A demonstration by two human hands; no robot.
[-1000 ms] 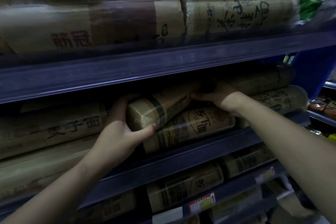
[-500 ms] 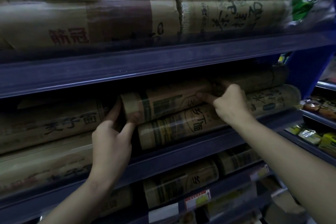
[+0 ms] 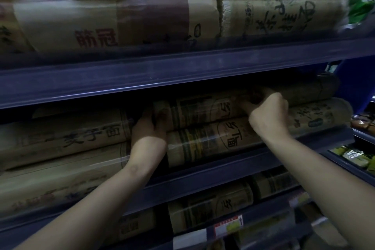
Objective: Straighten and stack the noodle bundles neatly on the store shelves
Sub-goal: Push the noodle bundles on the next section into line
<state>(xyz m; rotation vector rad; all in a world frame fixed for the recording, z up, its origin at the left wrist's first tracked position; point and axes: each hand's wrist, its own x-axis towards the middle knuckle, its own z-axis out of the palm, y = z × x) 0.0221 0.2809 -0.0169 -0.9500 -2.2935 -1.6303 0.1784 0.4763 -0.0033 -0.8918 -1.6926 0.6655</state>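
A tan paper-wrapped noodle bundle [image 3: 205, 109] lies level on the middle shelf, on top of a matching bundle [image 3: 211, 140] with a green band. My left hand [image 3: 149, 134] cups the upper bundle's left end. My right hand [image 3: 267, 111] grips its right part, fingers curled over the top into the dark shelf. More bundles [image 3: 316, 115] lie to the right, and long ones [image 3: 67, 134] are stacked at the left.
The blue shelf lip [image 3: 223, 170] runs just under my wrists, and the upper shelf edge [image 3: 182, 75] hangs close above my hands. Large bundles [image 3: 113, 20] fill the top shelf. Lower shelves hold more bundles [image 3: 211, 207] and a price tag [image 3: 228, 225]. Small packets [image 3: 353, 156] sit at right.
The upper bundle went from tilted, left end sticking out toward me, to lying flat and pushed back on the lower one. Both hands moved deeper into the shelf with it.
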